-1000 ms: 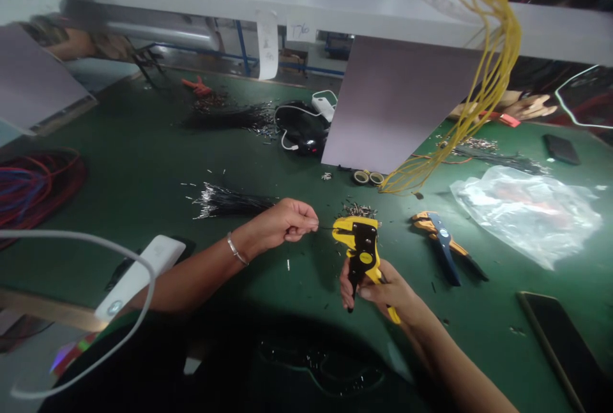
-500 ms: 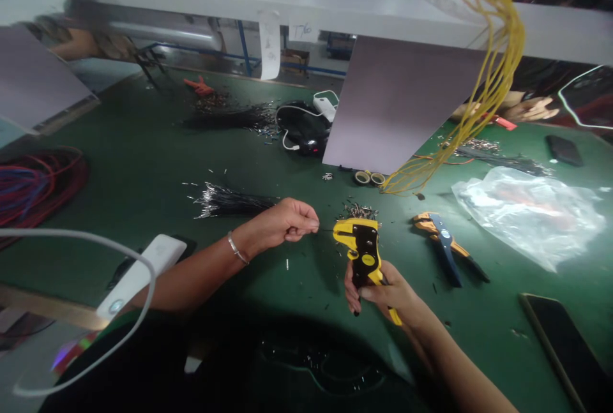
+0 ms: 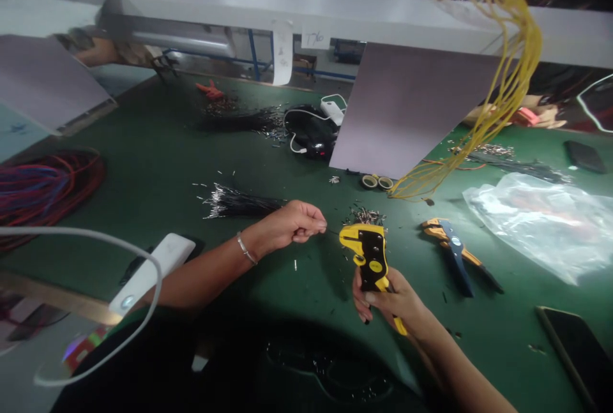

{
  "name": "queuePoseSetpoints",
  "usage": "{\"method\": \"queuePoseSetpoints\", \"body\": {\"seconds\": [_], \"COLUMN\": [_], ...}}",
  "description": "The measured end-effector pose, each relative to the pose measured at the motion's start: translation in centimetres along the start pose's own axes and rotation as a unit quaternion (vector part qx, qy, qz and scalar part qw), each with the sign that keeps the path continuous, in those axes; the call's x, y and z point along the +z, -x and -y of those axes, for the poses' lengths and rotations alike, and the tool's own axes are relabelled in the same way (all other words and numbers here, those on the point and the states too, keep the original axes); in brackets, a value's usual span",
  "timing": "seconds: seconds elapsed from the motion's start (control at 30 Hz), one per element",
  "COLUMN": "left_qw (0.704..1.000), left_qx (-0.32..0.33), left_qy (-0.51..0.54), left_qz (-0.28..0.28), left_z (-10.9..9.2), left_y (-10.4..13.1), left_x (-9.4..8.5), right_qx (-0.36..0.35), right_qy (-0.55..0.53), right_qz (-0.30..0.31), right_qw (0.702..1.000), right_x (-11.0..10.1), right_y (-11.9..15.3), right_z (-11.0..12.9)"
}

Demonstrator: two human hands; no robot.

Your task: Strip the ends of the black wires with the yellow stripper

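Note:
My left hand [image 3: 302,221] pinches a thin black wire [image 3: 333,231] whose far end reaches the jaws of a wire stripper. That yellow-and-black wire stripper [image 3: 371,256] is gripped by its handles in my right hand [image 3: 387,298], its head turned toward the left hand. Whether its jaws bite the wire is too small to tell. Behind my left wrist lies a bundle of black wires [image 3: 244,201] with bare silvery ends pointing left. A small pile of terminals [image 3: 366,215] sits just beyond the stripper's head.
A blue-and-orange stripper [image 3: 454,250], a clear plastic bag [image 3: 541,218] and a phone [image 3: 575,349] lie to the right. Two tape rolls [image 3: 377,182] rest below a grey panel [image 3: 412,106]. Yellow wires [image 3: 517,75] hang from the shelf. Other people's hands [image 3: 541,113] show at the back right.
The whole view has shifted slightly, so everything appears a little farther right and lower. Both hands keep their hold on the wire and the stripper, with hardly any movement between them.

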State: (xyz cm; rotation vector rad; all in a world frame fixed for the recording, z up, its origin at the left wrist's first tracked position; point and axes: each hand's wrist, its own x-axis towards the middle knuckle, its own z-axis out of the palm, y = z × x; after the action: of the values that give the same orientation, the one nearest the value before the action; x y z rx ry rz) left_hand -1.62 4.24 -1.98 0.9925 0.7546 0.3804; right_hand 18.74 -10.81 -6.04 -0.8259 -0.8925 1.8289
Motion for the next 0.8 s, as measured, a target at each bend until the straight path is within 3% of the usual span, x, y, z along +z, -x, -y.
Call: {"method": "queuePoseSetpoints", "body": {"seconds": [0.43, 0.8], "left_qw": [0.999, 0.995], "left_qx": [0.011, 0.022], "left_qy": [-0.052, -0.083], "left_qz": [0.008, 0.043], "left_z": [0.30, 0.42], "left_y": [-0.12, -0.45], "left_x": [-0.05, -0.82], "right_qx": [-0.022, -0.034], "right_qy": [-0.010, -0.037], "right_qz": [-0.061, -0.066], "right_qw": [0.998, 0.997], "right_x": [0.32, 0.31], "right_y": [-0.43, -0.42], "right_z": [-0.45, 0.18]}}
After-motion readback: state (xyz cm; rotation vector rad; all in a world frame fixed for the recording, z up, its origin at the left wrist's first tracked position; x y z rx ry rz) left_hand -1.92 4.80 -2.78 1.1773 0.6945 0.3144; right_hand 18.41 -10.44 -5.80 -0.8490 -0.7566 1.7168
